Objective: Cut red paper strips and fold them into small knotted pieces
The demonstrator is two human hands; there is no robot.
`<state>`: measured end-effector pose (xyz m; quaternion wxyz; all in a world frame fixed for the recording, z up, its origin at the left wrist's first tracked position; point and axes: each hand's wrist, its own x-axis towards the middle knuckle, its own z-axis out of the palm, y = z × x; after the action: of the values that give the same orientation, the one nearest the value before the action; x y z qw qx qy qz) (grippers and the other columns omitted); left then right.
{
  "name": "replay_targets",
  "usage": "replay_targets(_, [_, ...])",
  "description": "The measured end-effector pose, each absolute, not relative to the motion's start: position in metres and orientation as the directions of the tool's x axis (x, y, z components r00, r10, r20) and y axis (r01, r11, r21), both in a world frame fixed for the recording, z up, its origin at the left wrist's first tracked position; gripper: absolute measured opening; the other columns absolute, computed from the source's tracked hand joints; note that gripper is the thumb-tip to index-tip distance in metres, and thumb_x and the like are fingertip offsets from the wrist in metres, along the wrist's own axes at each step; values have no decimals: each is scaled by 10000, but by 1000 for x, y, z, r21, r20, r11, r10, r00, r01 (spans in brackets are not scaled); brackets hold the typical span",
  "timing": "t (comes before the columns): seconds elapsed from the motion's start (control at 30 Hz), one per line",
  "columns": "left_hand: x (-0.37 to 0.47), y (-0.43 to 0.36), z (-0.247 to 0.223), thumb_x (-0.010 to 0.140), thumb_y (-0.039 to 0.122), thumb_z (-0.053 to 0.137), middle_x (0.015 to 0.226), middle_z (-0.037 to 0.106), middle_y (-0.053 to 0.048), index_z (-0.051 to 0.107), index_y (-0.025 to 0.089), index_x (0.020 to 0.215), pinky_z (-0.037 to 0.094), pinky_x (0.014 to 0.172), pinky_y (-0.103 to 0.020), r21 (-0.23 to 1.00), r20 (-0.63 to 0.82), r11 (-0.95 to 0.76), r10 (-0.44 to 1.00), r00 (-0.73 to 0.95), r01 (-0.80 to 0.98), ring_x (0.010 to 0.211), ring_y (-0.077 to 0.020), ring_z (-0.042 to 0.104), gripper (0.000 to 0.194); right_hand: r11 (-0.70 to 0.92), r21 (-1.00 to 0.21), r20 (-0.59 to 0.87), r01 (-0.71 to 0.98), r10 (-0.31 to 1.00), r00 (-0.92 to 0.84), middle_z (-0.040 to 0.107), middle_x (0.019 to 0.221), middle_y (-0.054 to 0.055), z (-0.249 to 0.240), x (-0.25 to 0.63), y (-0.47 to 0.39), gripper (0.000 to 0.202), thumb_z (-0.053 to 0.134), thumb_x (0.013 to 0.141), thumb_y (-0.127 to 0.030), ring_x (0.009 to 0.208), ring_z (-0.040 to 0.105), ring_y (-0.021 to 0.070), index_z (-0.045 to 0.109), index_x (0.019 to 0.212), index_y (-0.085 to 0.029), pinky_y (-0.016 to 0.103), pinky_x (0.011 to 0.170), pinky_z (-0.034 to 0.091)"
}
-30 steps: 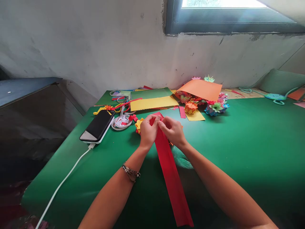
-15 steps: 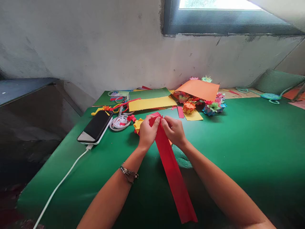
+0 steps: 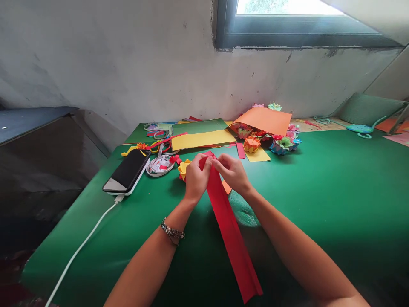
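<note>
A long red paper strip [image 3: 230, 228] with a lengthwise crease hangs from both hands, its near end slanting down toward me. My left hand [image 3: 197, 175] pinches the far end from the left. Right beside it, my right hand [image 3: 232, 172] has thumb and fingers pinched on the same end, fingertips almost meeting the left thumb. Part of that end is hidden by the fingers. Behind my left hand a yellow paper flower [image 3: 183, 168] shows in part. An orange paper piece [image 3: 226, 186] peeks out beside the strip, under my right hand.
On the green table [image 3: 319, 192] lie a phone [image 3: 127, 170] on a white block with a cable [image 3: 79, 249], a white coil [image 3: 159, 165], scissors [image 3: 164, 146] and a yellow sheet [image 3: 203, 139]. Several paper flowers [image 3: 284, 144] sit under an orange sheet [image 3: 263, 120] by the wall.
My right fingers have shifted slightly left along the strip's far end, closer to my left thumb. The strip's near end has tilted a little. The view has moved slightly.
</note>
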<state>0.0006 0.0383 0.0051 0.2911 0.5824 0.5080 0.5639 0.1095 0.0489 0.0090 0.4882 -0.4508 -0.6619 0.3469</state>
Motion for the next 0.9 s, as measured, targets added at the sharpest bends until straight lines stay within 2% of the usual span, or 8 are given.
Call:
replay_targets(0.13, [2, 38, 5, 752, 333, 529, 596, 523, 35, 502, 171, 701, 371, 544, -198, 933, 340, -311, 927, -159, 182, 561, -99, 472, 172, 219, -971, 202, 96, 965, -167, 327, 494, -71, 12, 110, 48, 363, 489, 683, -515, 447, 280, 55, 376, 552, -196, 212, 415, 233])
replay_targets(0.2, [3, 38, 5, 740, 330, 543, 590, 521, 37, 499, 171, 691, 375, 546, -198, 942, 323, -300, 932, -164, 149, 558, -97, 472, 172, 196, -979, 182, 56, 964, -194, 288, 484, -81, 13, 111, 48, 369, 476, 690, -518, 432, 244, 50, 359, 543, -200, 212, 405, 211])
replay_targets(0.27, [4, 38, 4, 732, 317, 549, 586, 517, 40, 496, 171, 680, 379, 558, -199, 948, 311, -291, 935, -171, 131, 560, -95, 472, 165, 228, -971, 212, 65, 958, -194, 277, 488, -80, 12, 110, 49, 363, 469, 700, -500, 441, 233, 51, 351, 535, -199, 214, 411, 201])
replay_targets(0.43, [4, 40, 2, 750, 302, 517, 603, 511, 32, 492, 170, 657, 385, 589, -207, 958, 283, -271, 942, -179, 89, 595, -101, 480, 163, 377, -896, 359, 234, 926, -115, 233, 480, -73, 7, 109, 51, 322, 466, 703, -351, 469, 212, 57, 283, 485, -201, 225, 434, 177])
replay_targets(0.67, [4, 40, 1, 772, 281, 507, 604, 521, 28, 494, 171, 673, 394, 591, -208, 951, 306, -292, 934, -183, 97, 596, -102, 490, 148, 308, -936, 294, 170, 951, -100, 243, 473, -74, 5, 109, 51, 271, 451, 681, -306, 456, 212, 54, 294, 486, -203, 219, 420, 174])
replay_targets(0.9, [4, 42, 1, 762, 291, 512, 640, 549, 14, 500, 175, 693, 409, 607, -211, 948, 317, -298, 911, -262, 111, 632, -109, 525, 136, 245, -963, 238, 109, 968, -75, 275, 438, -81, 8, 109, 52, 273, 459, 669, -315, 429, 231, 47, 304, 472, -204, 214, 410, 186])
